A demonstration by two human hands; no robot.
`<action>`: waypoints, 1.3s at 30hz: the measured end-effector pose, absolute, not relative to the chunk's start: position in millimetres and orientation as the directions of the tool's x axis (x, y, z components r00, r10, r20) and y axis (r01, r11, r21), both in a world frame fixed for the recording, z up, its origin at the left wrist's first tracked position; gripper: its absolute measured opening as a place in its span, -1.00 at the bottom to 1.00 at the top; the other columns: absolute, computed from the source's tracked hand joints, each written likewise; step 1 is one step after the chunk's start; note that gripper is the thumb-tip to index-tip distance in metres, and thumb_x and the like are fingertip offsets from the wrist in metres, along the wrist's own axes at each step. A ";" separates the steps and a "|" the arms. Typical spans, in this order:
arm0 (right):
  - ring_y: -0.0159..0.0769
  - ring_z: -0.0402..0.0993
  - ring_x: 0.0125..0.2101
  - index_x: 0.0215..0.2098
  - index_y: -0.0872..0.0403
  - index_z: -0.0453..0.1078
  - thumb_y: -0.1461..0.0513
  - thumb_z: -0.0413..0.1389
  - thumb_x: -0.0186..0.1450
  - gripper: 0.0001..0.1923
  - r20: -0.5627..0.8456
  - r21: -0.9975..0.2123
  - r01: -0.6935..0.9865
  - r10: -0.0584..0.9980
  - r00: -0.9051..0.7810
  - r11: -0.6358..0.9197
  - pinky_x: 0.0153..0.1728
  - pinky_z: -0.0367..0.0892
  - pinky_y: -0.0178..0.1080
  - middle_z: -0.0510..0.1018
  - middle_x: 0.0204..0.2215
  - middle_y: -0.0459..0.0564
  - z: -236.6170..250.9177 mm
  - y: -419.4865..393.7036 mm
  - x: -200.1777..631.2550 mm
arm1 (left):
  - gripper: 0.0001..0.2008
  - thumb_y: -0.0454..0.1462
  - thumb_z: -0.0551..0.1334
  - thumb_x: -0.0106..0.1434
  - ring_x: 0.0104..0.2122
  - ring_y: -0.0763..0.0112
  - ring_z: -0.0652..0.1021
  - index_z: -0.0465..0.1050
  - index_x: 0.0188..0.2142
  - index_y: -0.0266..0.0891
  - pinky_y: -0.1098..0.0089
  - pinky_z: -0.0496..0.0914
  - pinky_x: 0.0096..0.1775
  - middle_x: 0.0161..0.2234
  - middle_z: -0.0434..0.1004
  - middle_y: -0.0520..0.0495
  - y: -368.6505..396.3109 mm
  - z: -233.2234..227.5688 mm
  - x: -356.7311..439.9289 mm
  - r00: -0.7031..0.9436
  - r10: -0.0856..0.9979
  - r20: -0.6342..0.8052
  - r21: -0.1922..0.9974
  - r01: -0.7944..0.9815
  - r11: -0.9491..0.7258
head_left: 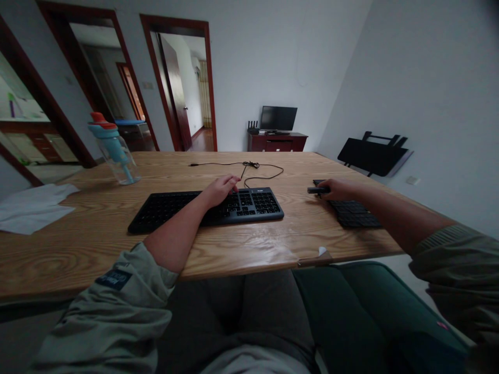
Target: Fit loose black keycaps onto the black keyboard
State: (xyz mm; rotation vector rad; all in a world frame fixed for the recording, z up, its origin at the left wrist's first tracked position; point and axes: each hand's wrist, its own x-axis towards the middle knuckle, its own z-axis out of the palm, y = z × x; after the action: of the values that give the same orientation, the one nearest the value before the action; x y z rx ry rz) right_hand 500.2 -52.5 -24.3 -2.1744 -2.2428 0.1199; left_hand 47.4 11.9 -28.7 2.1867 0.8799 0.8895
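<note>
Dim room, daylight entering through the far-left red-framed doorways (175,83), soft sheen on the near pale wooden table (241,249), edges bent by wide-angle distortion.

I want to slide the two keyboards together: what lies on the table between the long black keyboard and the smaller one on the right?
Head view: only bare wooden table between the long black keyboard and the smaller black keyboard.

We can read no text: the patch (115,279) on our left sleeve and the keyboard (206,208) keys are too blurred.
</note>
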 end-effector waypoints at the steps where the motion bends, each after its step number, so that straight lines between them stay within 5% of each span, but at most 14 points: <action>1: -0.14 0.52 -0.36 -0.08 0.02 0.58 0.11 0.27 0.11 -0.60 -0.057 -0.070 0.997 0.998 -0.030 0.026 -0.31 0.32 -0.20 0.63 -0.32 0.03 -24.2 -52.8 500.1 | -0.46 0.05 -0.03 0.37 -0.35 0.28 0.53 0.47 -0.01 -0.30 0.29 0.40 -0.28 -0.29 0.60 -0.15 12.0 -28.6 47.6 0.551 0.757 0.351 0.729 0.345 -0.590; 7: -0.14 0.51 -0.33 -0.04 0.08 0.55 0.14 0.22 0.11 -0.56 -0.022 -0.110 0.994 1.000 -0.014 0.011 -0.26 0.33 -0.19 0.64 -0.27 0.06 -15.8 -60.0 489.1 | -0.46 0.04 -0.04 0.37 -0.34 0.29 0.53 0.47 -0.01 -0.32 0.29 0.41 -0.25 -0.29 0.59 -0.15 11.6 -28.4 48.2 0.553 0.756 0.351 0.717 0.360 -0.596; 12: -0.16 0.48 -0.35 -0.12 0.14 0.57 0.14 0.18 0.15 -0.62 0.156 -0.306 0.952 0.986 0.059 -0.008 -0.33 0.32 -0.20 0.62 -0.33 0.06 6.2 -66.9 479.9 | -0.44 0.03 -0.05 0.38 -0.35 0.30 0.53 0.45 0.04 -0.34 0.29 0.42 -0.25 -0.27 0.60 -0.17 11.8 -26.4 45.5 0.536 0.767 0.352 0.727 0.360 -0.585; 21: -0.36 0.36 -0.53 -0.29 0.15 0.55 0.11 0.20 0.20 -0.74 0.530 -0.765 0.500 0.839 0.127 0.407 -0.50 0.31 -0.30 0.44 -0.56 -0.04 55.2 -70.7 376.4 | -0.46 0.01 -0.03 0.37 -0.31 0.30 0.54 0.45 0.03 -0.36 0.31 0.42 -0.25 -0.24 0.60 -0.21 17.6 -19.8 36.4 0.474 0.791 0.387 0.718 0.383 -0.581; 25: -0.38 0.37 -0.53 -0.30 0.16 0.54 -0.06 0.16 0.28 -0.57 0.589 -0.765 0.411 0.797 0.134 0.497 -0.53 0.28 -0.33 0.47 -0.54 -0.02 45.0 -59.8 308.2 | -0.53 0.00 0.08 0.31 -0.23 0.25 0.56 0.51 -0.08 -0.32 0.30 0.41 -0.17 -0.20 0.62 -0.19 23.2 -18.9 24.2 0.500 0.769 0.398 0.606 0.487 -0.629; 31: -0.36 0.34 -0.57 -0.46 0.15 0.45 -0.11 0.14 0.29 -0.51 0.464 -0.812 0.454 0.878 0.118 0.368 -0.55 0.20 -0.31 0.47 -0.59 -0.02 5.1 -32.5 241.0 | -0.67 -0.11 0.14 0.26 -0.22 0.25 0.57 0.56 -0.16 -0.24 0.33 0.39 -0.17 -0.18 0.65 -0.14 43.3 -20.6 -22.5 0.477 0.840 0.258 0.346 0.766 -0.541; 39: -0.17 0.52 -0.41 -0.48 0.11 0.46 0.02 0.11 0.36 -0.61 0.473 -0.651 0.672 0.881 -0.005 0.353 -0.41 0.27 -0.26 0.60 -0.47 0.08 -9.7 -17.0 220.0 | -0.70 -0.14 0.14 0.23 -0.25 0.25 0.58 0.58 -0.22 -0.25 0.35 0.39 -0.20 -0.20 0.65 -0.14 51.5 -24.5 -47.4 0.468 0.880 0.086 0.325 0.822 -0.468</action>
State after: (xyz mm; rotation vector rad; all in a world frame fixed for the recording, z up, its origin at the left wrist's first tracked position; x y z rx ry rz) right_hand 220.0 -17.0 -9.7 -1.3839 -1.7390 0.3001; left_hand -47.4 51.5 -24.5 2.4787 1.4655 0.3546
